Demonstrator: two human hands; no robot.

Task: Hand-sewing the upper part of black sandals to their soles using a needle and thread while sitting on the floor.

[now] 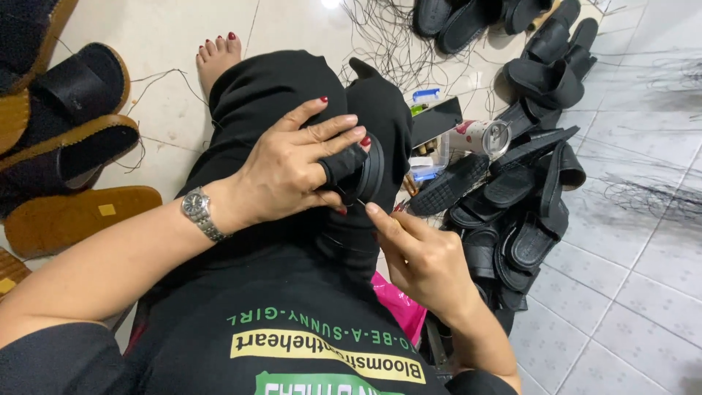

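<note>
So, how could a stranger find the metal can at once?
Look at the pile of black sandals on the tiled floor, right of the person's hands. At its upper edge lies the can, on its side. It alone is shiny silver.

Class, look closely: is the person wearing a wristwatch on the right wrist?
No: the silver wristwatch sits on the left wrist, behind the left hand gripping the black sandal; the right hand has a bare wrist.

We see a black sandal [363, 178] standing on edge across the lap, sole rim turned rightward, its strap wrapped under the gripping fingers; a thin thread, perhaps, trails just below the grip.
</note>
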